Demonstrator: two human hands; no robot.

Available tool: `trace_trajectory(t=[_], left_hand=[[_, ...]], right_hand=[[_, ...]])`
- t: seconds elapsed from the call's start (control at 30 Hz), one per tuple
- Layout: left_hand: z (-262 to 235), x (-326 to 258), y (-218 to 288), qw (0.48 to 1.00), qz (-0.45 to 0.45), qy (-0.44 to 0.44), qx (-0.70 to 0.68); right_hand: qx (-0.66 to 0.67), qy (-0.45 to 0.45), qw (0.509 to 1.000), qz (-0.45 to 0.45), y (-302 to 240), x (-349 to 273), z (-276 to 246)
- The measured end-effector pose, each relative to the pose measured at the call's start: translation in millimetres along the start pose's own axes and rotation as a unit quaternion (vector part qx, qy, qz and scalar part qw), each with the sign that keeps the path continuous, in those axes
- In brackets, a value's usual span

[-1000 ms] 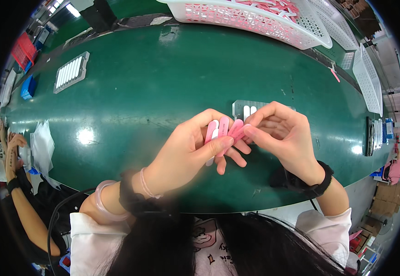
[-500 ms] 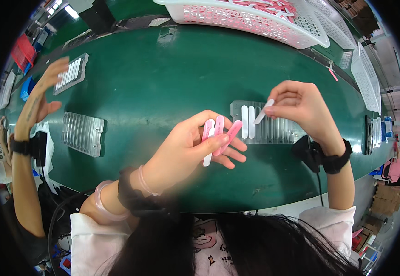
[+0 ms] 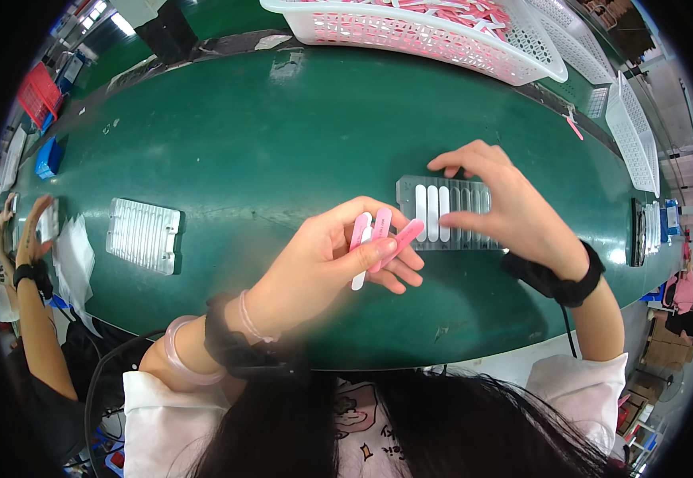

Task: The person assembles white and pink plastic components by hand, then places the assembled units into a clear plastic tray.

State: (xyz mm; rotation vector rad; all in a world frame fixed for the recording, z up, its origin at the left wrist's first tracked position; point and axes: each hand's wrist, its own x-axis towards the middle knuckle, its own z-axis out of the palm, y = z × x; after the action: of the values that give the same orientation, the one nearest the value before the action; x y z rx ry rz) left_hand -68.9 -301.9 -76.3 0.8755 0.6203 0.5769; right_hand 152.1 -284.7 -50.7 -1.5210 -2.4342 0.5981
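Observation:
My left hand (image 3: 302,251) holds a small fan of short nail files (image 3: 382,225), pink faces up on most and one white, pinched under the thumb. To its right, a clear slotted plastic tray (image 3: 404,190) lies on the table. Three white nail files (image 3: 432,209) sit side by side in its left slots. Over the tray hovers my right hand (image 3: 505,195), open, thumb and fingers apart with nothing between them. Its thumb tip is by the third file; whether it touches cannot be told. The hand hides part of the tray's right side.
Another clear slotted tray (image 3: 143,237) lies to the left on the green table (image 3: 283,143). A white perforated basket (image 3: 418,44) of pink and white files stands at the back. At far left is a co-worker's arm (image 3: 36,311), near a white sheet (image 3: 73,259) and a blue box (image 3: 48,158).
The white file from my right hand now lies in the tray's third slot, and that hand has opened. The co-worker's hand and a filled tray moved away to the far left.

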Motion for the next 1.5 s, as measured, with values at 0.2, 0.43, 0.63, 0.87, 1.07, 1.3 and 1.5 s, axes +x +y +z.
trace_trajectory(t=[0.2,0.43,0.63,0.87,1.07,1.3,1.5], left_hand=[[3,-1,4,1.0,-0.017,-0.024,-0.013],[0,-2,8,0.997,-0.08,-0.007,-0.016],[-1,-2,0,0.996,-0.087,-0.023,-0.025],[-2,-1,-3,0.998,-0.036,-0.059,0.011],[5,-2,2,0.998,-0.042,-0.045,0.01],[2,-3,5,0.997,-0.079,0.007,-0.001],[4,-3,2,0.996,-0.07,0.01,-0.045]], right_hand=[[0.494,-0.045,0.868,0.012,-21,-6,17],[0.387,-0.006,0.901,0.198,4,4,-18],[0.156,-0.018,0.974,0.161,18,7,-7],[0.352,-0.005,0.934,0.053,-18,-7,7],[0.52,0.053,0.846,0.103,-30,-10,3],[-0.09,0.098,0.982,-0.131,-4,-37,2],[-0.19,0.08,0.969,-0.139,-17,-63,20]])
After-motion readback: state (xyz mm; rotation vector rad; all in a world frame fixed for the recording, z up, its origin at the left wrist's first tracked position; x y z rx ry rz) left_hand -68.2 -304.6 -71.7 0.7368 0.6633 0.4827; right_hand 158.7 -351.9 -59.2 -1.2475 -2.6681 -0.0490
